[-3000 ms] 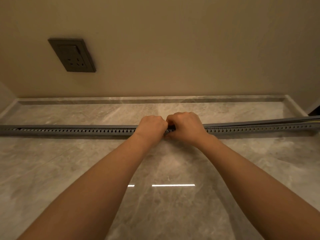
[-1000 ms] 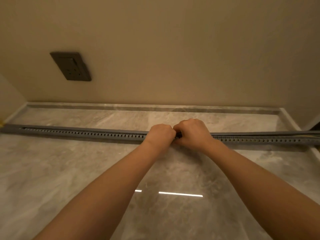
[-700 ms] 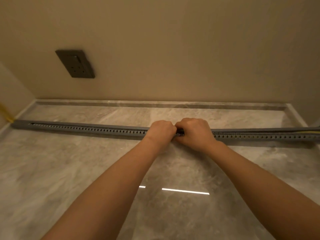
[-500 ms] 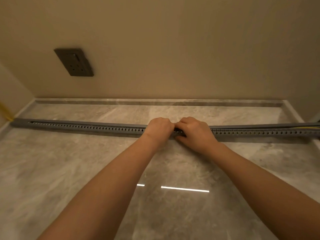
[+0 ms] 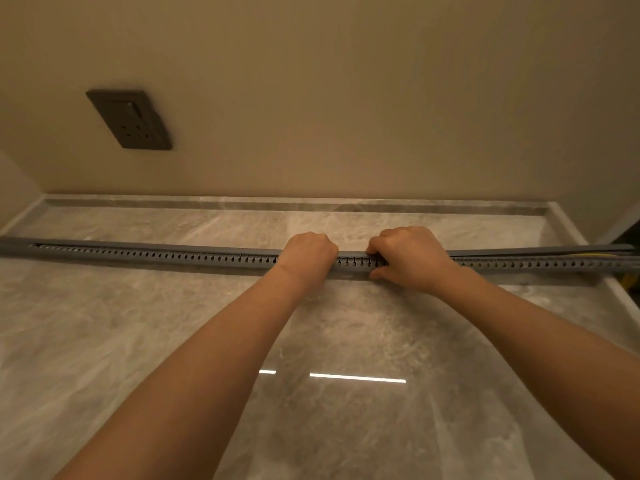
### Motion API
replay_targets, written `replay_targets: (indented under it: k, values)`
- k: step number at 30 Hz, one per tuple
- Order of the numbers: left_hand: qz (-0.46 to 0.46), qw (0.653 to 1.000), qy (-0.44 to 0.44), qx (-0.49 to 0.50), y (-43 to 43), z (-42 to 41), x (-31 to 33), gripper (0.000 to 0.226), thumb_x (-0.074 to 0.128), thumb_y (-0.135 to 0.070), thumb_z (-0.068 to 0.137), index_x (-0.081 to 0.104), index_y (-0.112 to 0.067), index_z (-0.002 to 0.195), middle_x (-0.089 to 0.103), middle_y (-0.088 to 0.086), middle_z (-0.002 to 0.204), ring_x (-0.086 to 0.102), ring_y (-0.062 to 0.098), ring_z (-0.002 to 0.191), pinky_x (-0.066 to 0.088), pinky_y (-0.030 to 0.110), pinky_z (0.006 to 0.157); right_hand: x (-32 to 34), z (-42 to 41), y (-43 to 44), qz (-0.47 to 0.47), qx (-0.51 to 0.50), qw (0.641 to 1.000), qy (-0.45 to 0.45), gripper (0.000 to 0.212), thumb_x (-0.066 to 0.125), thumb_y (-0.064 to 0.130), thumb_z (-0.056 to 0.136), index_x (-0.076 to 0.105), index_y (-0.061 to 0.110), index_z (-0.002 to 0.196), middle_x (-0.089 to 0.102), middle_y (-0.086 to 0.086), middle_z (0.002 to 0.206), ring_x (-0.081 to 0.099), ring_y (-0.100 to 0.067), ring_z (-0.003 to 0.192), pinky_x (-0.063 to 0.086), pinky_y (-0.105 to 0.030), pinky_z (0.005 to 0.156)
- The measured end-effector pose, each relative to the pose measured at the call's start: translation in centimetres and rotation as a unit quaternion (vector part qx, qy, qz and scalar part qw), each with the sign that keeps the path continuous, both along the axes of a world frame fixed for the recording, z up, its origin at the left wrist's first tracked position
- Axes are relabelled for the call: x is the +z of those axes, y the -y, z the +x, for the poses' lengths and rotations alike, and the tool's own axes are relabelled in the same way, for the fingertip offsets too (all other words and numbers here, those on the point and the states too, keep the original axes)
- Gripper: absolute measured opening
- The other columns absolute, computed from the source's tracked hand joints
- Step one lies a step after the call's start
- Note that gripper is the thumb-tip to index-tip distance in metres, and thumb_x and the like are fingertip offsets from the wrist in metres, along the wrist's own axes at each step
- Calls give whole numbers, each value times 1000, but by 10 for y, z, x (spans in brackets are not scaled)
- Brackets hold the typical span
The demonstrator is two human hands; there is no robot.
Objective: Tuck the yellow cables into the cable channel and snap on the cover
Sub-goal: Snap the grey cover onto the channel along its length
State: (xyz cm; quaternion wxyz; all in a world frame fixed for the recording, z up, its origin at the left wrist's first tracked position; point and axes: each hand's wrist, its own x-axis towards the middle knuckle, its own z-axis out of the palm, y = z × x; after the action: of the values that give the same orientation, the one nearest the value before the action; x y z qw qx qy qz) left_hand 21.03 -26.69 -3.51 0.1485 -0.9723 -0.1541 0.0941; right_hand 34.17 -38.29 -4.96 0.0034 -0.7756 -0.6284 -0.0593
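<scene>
Grey slotted plastic cable channel (image 5: 173, 259), one length, across a polished grey stone floor (image 5: 104, 341), two hands at its middle.
One dark socket plate (image 5: 129, 119) on the beige wall (image 5: 346, 98); left hand (image 5: 306, 256) curls its fingers over the one flat grey cover strip (image 5: 156, 244); right hand (image 5: 407, 259) pinches cover and channel between fingers and thumb; yellow cables (image 5: 602, 255), count unclear, show under the raised cover far right.

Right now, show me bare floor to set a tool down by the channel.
Free: the floor between cable channel and skirting, and the broad stretch on its near side. Crowded: mid-channel, where left hand and right hand grip it.
</scene>
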Motion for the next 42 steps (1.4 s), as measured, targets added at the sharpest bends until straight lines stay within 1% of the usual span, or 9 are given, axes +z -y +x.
replay_targets:
  k: [6,10,13,15,19,23,32,38,42]
  values:
    - [2,1000,9,-3,-4,0,-4,14,50,-7,89,62,-8,96,62,10,99,59,27,90,37,30,64,2,4,-3,2,5,1000,-13,36,65,44,79,63,22,107,67,1,96,60,-21,86,31,-24,64]
    - [2,999,38,2,-5,-4,-8,11,49,-10,89,60,-11,91,62,9,93,58,25,81,36,30,61,3,5,-3,12,2,999,-31,36,68,45,77,65,22,104,68,3,95,60,-19,85,31,-24,64]
    - [-12,998,58,24,-4,-6,-10,9,49,-10,86,58,-13,86,58,7,84,47,21,68,35,30,59,4,5,-3,16,-1,999,-40,36,69,46,75,65,22,103,68,4,95,61,-18,85,32,-24,64]
    - [-23,997,69,33,-4,-4,-11,4,52,-15,85,56,-15,83,51,4,76,42,20,65,35,30,59,4,5,-3,14,1,999,-39,36,69,46,75,65,22,103,68,3,95,60,-19,85,33,-25,64]
    - [-79,987,138,17,9,9,-14,19,52,-33,86,58,-15,86,59,3,86,49,20,72,32,32,59,5,6,-3,20,-1,999,-43,33,68,45,75,66,22,99,68,2,91,60,-20,82,37,-27,63]
    - [-99,979,180,-2,25,24,-19,22,51,-28,89,62,-10,97,63,7,94,58,25,85,33,31,62,4,6,-2,29,7,999,-36,27,64,43,77,65,20,92,68,-1,85,60,-22,76,35,-27,60]
    - [-72,985,152,-36,21,23,-17,21,47,-27,91,60,-11,97,63,6,92,58,23,84,31,30,60,-4,4,6,52,36,998,4,30,53,44,86,59,18,99,63,0,95,58,-22,86,31,-28,58]
    - [-55,987,139,-52,21,22,-12,27,46,-33,93,60,-11,100,64,6,95,60,24,85,33,30,62,5,5,9,59,32,997,-23,31,54,47,85,60,21,101,62,2,95,56,-20,89,30,-27,58]
    - [-45,989,127,-56,22,21,-12,29,45,-35,94,61,-11,97,64,6,93,60,24,83,32,30,61,5,-2,12,36,30,999,19,25,51,39,90,57,18,102,60,1,96,56,-21,88,27,-28,56]
